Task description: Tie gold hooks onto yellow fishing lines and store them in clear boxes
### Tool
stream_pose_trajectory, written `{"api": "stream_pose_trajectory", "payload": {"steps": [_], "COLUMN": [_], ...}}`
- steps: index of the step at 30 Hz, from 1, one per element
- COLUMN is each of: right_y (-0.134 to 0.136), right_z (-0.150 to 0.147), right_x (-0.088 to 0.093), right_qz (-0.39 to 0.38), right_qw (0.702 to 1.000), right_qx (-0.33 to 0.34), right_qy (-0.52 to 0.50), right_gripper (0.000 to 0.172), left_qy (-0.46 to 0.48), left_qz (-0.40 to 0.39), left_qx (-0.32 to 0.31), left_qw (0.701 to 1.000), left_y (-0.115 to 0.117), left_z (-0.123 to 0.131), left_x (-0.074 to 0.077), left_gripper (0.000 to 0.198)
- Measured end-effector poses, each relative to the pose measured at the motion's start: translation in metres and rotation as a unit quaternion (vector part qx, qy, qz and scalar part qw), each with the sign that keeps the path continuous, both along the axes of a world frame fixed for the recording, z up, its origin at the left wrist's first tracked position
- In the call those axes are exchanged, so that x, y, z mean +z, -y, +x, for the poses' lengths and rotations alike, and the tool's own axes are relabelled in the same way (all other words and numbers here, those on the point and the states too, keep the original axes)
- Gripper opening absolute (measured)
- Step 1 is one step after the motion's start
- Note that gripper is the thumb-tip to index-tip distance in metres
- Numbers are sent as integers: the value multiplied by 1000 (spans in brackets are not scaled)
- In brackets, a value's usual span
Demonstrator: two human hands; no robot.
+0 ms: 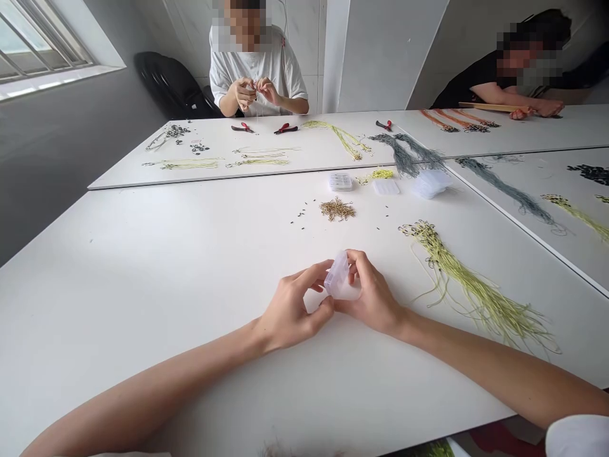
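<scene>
Both my hands meet at the middle of the white table (143,266) around a small clear plastic box (339,277). My left hand (291,310) pinches the box's left side with thumb and forefinger. My right hand (373,295) grips its right side, fingers curled over the top. The box's lid looks tilted up, partly open. What lies inside it I cannot make out.
A bundle of yellow-green cords (469,285) lies to the right. Beyond are a pile of small brass bits (337,209), scattered dark beads, and more clear boxes (340,182). A person in a white shirt (257,70) works opposite; another person (518,82) leans at far right. Red pliers (286,129) lie on the far table.
</scene>
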State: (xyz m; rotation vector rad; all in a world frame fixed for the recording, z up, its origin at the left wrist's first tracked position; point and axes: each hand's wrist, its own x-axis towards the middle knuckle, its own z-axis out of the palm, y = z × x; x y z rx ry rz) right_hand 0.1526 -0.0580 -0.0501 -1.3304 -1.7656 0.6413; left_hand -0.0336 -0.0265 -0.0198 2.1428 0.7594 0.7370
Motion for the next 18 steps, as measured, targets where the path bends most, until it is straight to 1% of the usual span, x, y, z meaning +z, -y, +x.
{"api": "stream_pose_trajectory", "payload": {"steps": [4, 7, 10, 14, 18], "right_y": [1, 2, 2, 0, -3], "right_z": [0, -2, -4, -4, -3], "right_x": [0, 0, 0, -2, -3], "right_qz": [39, 68, 94, 146, 198], "right_qw": [997, 992, 986, 974, 961], "right_qx": [-19, -32, -36, -38, -38], "right_qy": [67, 104, 133, 170, 189], "right_gripper": [68, 67, 63, 57, 52], "left_qy": [-5, -7, -12, -15, -23], "left_qz": [3, 0, -10, -19, -19], "left_qx": [-2, -1, 7, 29, 43], "left_qw": [1000, 1000, 1000, 999, 999], "left_y": [2, 3, 2, 1, 2], "left_z": [0, 0, -1, -1, 1], "left_x": [1, 0, -3, -5, -6], "left_gripper": [62, 60, 54, 39, 35]}}
